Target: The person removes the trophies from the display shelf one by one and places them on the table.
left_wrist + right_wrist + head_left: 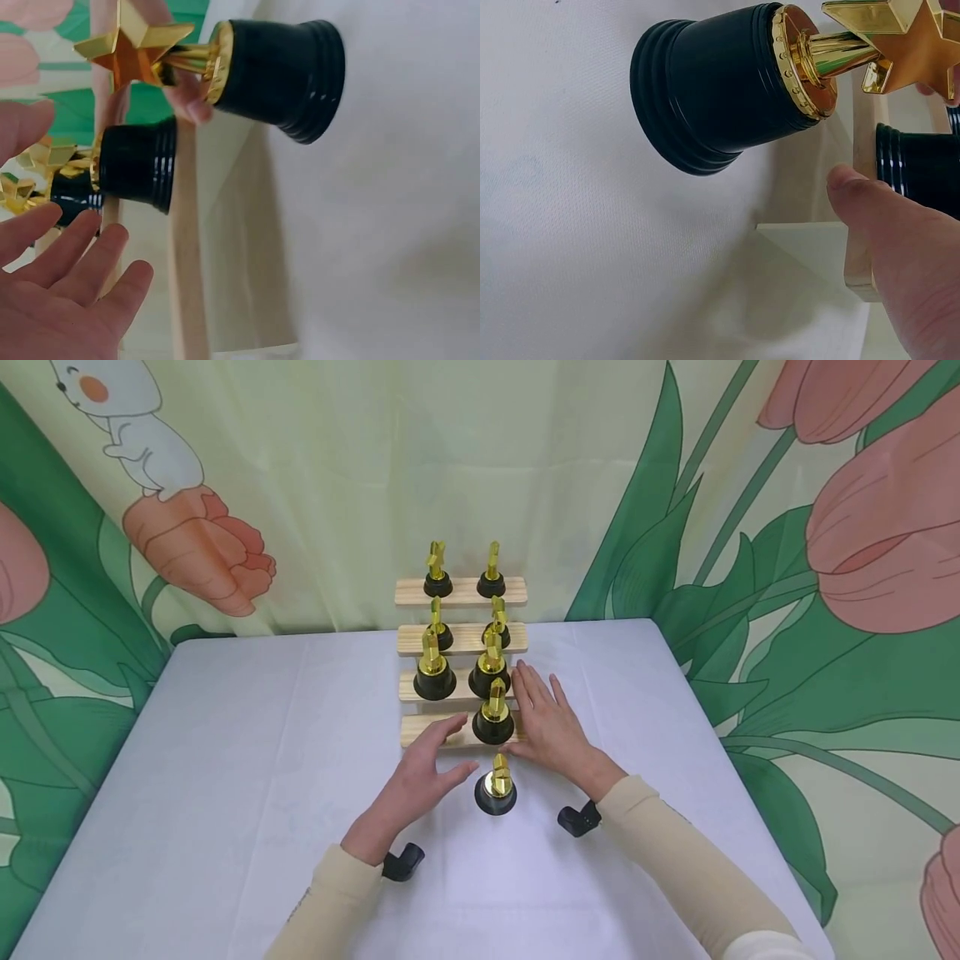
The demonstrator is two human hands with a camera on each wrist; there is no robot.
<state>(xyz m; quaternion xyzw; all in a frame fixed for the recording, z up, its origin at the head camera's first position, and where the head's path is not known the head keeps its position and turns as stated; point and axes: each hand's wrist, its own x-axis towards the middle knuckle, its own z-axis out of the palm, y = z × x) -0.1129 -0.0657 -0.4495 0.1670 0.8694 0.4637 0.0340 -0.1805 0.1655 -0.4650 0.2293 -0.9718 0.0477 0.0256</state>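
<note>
Left hand [412, 781]: held in front of the rack [417, 731], toward its left part, with thumb and fingers spread; nothing is gripped. If it is swept rightward, the loose trophy could be clipped by the thumb.
Upper trophies [434, 683]: six are stood in pairs on the rack's three upper slats. Should the rack be jolted, these could be toppled, as weight may be carried high in the golden tops.
Bottom trophy [492, 727]: stood on the right part of the rack's lowest slat. It could be nudged over the front edge, since little depth seems to be offered by the slat.
Loose trophy [495, 795]: stood upright on the surface [225, 777], just in front of the rack, between the hands. It could be tipped by a thumb brought past too closely.
Right hand [551, 727]: laid with fingers extended along the rack's right end, thumb near the bottom trophy; no trophy is gripped. If pressed hard, the rack could be shifted leftward.
Left sleeve [322, 902]: small dark marks are seen, nearer than the rack, too faint to be read.
Trophy bases: no brand or lettering can be made out.
Curtain [510, 443]: pictures are printed behind the rack; no words are seen.
</note>
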